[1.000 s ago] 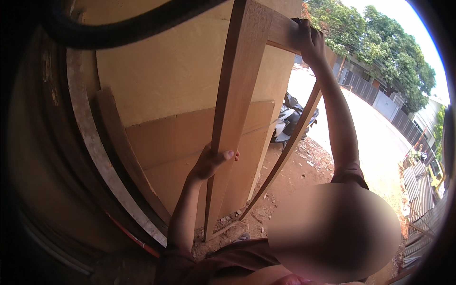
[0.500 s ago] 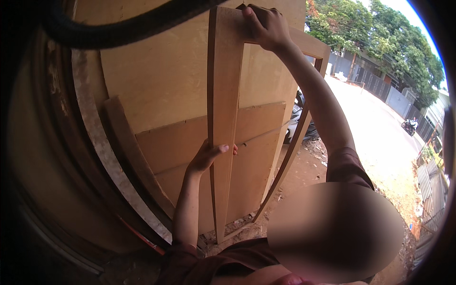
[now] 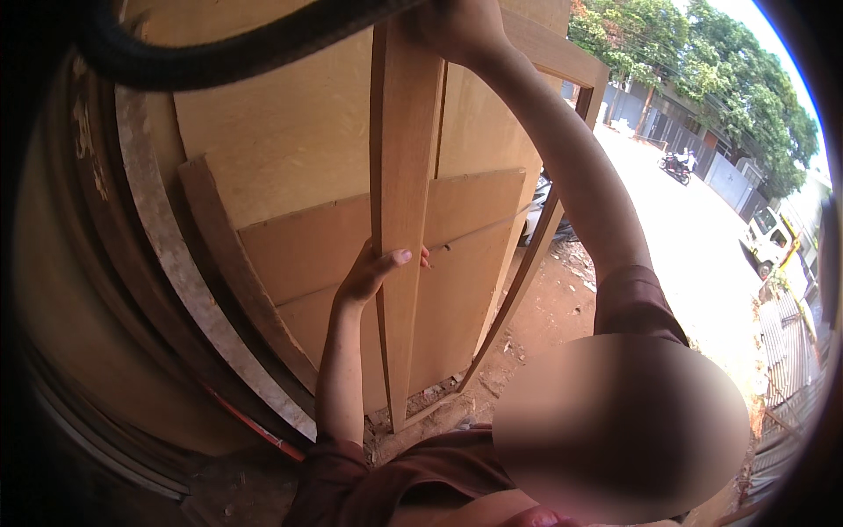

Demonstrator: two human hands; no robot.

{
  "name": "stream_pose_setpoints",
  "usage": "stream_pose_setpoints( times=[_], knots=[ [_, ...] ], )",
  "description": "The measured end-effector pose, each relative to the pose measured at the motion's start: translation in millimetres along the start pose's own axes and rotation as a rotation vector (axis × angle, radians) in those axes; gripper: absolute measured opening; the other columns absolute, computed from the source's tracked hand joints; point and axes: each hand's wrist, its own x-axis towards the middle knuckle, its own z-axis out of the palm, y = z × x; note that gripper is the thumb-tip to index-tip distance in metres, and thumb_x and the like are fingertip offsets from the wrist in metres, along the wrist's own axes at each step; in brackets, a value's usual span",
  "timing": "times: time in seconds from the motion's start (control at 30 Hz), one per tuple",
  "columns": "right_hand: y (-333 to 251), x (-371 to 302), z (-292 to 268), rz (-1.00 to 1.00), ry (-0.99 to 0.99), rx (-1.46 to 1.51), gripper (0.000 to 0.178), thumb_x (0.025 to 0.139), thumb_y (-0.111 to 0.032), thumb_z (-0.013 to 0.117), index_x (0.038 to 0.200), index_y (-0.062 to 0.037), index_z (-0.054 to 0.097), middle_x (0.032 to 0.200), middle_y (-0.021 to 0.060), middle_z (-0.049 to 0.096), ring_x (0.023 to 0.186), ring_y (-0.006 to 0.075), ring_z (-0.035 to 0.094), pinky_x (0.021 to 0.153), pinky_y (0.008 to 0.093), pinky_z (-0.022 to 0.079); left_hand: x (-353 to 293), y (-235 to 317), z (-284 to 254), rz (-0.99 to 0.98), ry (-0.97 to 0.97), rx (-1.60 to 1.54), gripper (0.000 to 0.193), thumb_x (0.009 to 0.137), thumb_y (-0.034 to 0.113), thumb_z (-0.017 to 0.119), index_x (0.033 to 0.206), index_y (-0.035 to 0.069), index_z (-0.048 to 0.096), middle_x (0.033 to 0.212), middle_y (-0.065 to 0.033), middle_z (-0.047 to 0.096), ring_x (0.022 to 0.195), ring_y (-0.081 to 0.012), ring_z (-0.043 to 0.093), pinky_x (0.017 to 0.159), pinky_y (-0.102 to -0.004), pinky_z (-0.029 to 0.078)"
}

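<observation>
A tall, light brown wooden frame (image 3: 407, 149) stands upright in front of me, its lower end near the ground. Wrapped round its nearer upright at about mid-height is my left hand (image 3: 367, 272), thumb on the face and fingertips showing past the far edge. High up, my right hand (image 3: 464, 33) is closed over the frame's top corner; its fingers are partly cut off by the picture's upper edge and a dark cable.
Large plywood sheets (image 3: 290, 132) lean behind the frame, with dark boards (image 3: 246, 263) at left. A black cable (image 3: 219, 66) crosses the upper left. Reddish dirt (image 3: 536, 307) lies beyond the frame. On the sunlit road are a motorcycle (image 3: 676, 167) and a white vehicle (image 3: 767, 235).
The frame and both hands sit slightly higher and further left in the picture. The motorcycle has moved up the road, and a white vehicle has come into view at right.
</observation>
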Motion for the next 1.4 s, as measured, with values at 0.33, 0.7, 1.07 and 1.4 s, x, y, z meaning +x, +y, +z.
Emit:
stream_pose_setpoints(
  times=[0.33,0.7,1.07,1.4],
  knots=[
    [201,-132,-154,0.726,-0.021,-0.279,0.059,0.109,-0.054,0.038,0.123,-0.0113,0.076,0.101,0.0137,0.077,0.093,0.0217,0.070,0.088,0.0337,0.051,-3,-10,5,0.098,-0.175,-0.075,0.032,0.092,0.026,0.068,0.113,0.002,0.067,0.100,-0.0111,0.072,0.100,-0.0213,0.069,0.096,-0.0421,0.054],
    [-13,-5,-16,-0.068,0.047,-0.190,0.040,0.109,-0.030,0.039,0.088,-0.0035,0.060,0.087,0.0234,0.067,0.087,0.0459,0.064,0.078,0.0539,0.050,-6,-4,15,0.063,-0.036,-0.054,0.035,0.086,0.029,0.067,0.104,-0.001,0.071,0.094,-0.0126,0.074,0.092,-0.0226,0.072,0.091,-0.0431,0.056],
    [166,-115,-106,0.280,-0.005,-0.214,0.046,0.110,-0.034,0.036,0.101,-0.0044,0.070,0.083,0.0214,0.069,0.079,0.0409,0.068,0.073,0.0461,0.051,1,-6,11,-0.011,0.035,-0.064,0.048,0.082,0.027,0.067,0.117,-0.005,0.064,0.098,-0.0167,0.072,0.093,-0.0265,0.071,0.090,-0.0429,0.056],
    [352,-221,-178,0.721,0.025,-0.136,0.059,0.107,-0.051,0.042,0.113,-0.0014,0.074,0.080,0.0072,0.070,0.073,0.0140,0.063,0.066,0.0405,0.050,0,-26,2,-0.081,0.114,-0.153,0.077,0.075,0.029,0.070,0.138,-0.008,0.044,0.100,-0.0225,0.067,0.095,-0.0320,0.068,0.090,-0.0465,0.056]
  ],
)
